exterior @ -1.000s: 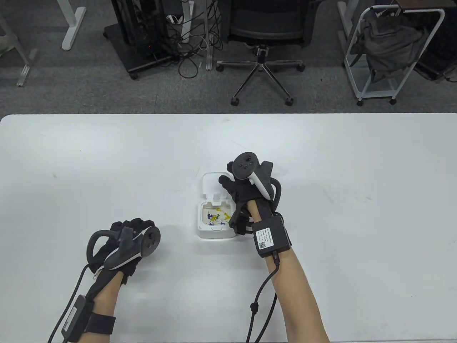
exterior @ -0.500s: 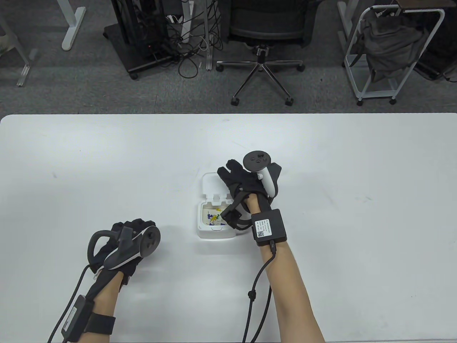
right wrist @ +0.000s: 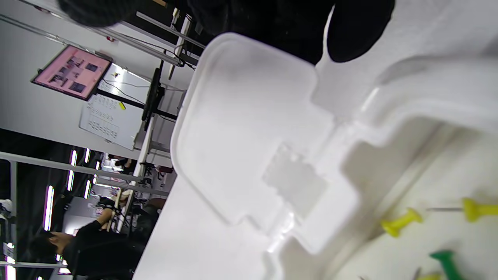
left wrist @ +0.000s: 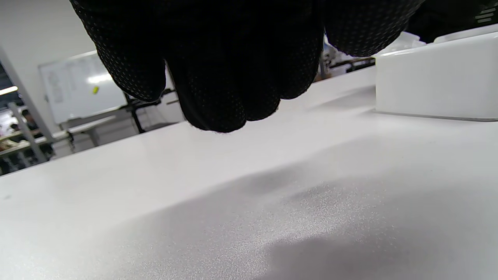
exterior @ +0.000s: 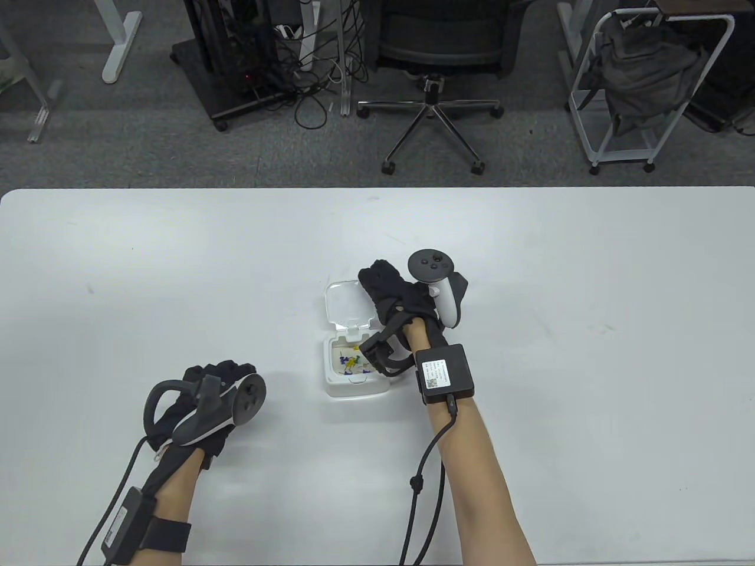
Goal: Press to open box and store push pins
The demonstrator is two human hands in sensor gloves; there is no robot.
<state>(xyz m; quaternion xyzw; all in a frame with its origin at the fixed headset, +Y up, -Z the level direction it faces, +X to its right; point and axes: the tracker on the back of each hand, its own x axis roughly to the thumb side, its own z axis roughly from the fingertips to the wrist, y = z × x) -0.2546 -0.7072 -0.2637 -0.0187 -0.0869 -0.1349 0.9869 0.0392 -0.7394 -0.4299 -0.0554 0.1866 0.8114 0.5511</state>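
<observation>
A small white box [exterior: 355, 386] stands mid-table with its hinged lid [exterior: 343, 302] swung back and tilted up. Several yellow, blue and green push pins [exterior: 351, 361] lie inside it. My right hand [exterior: 378, 282] reaches over the box, and its fingers curl round the lid's far right edge. In the right wrist view the lid [right wrist: 249, 128] fills the middle, dark fingers [right wrist: 272, 23] sit behind its top edge, and yellow pins [right wrist: 400, 222] lie in the tray. My left hand [exterior: 215, 372] rests on the table left of the box with loosely curled fingers [left wrist: 233, 58] and holds nothing.
The white table [exterior: 590, 295] stretches wide on both sides of the box. In the left wrist view the box [left wrist: 435, 77] stands at the right edge. Beyond the far edge are an office chair [exterior: 433, 71], a wire cart [exterior: 643, 88] and cables on the floor.
My right hand slid from over the open tray to the lid's far edge. The lid, lying flat back before, has tipped up and the box shifted slightly left. The left hand stayed still.
</observation>
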